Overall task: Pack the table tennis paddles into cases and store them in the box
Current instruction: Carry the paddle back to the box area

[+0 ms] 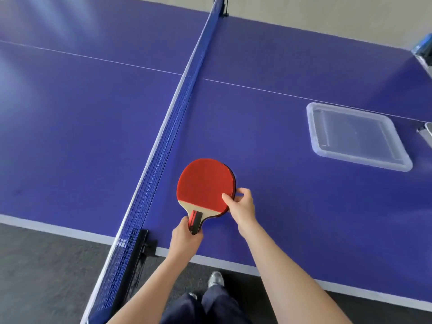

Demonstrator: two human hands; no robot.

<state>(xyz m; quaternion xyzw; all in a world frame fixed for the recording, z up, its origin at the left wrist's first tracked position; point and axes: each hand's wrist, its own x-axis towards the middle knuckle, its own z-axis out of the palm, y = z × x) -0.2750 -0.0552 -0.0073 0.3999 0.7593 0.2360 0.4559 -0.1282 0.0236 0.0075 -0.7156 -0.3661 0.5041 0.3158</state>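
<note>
Obs: red-faced paddle (203,185) is held just above the purple table (280,136), close to its near edge and just right of the net (163,136). It is not in a case, and no case is in view.

Left hand (185,239): fingers curled round the short handle (196,220), clamped on it.

Right hand (240,204): thumb (225,197) lies on the red rubber and the other fingers are curled behind the blade's right edge, so the hand pinches the rim.

A dark rim shows behind the blade on its right side. It could be black back rubber or a second paddle underneath; cannot tell.

A clear plastic lid (355,136) lies flat on the table, well apart to the right. At the frame edge beyond it is a corner of a clear container (427,134), probably the box, mostly cut off.

Handling (judgement):
- Light and stiff; the wooden blade should not flex under a pinch
- The rubber face is tacky and grips well but marks easily, so hold the paddle by handle and rim, not flat on the face
- The handle is short and smooth, so it wants a full wrap of the fingers
- The rubber edge may chip or lift if knocked on the table or a case opening

Stage: paddle in hand, casing not yet begun
</note>
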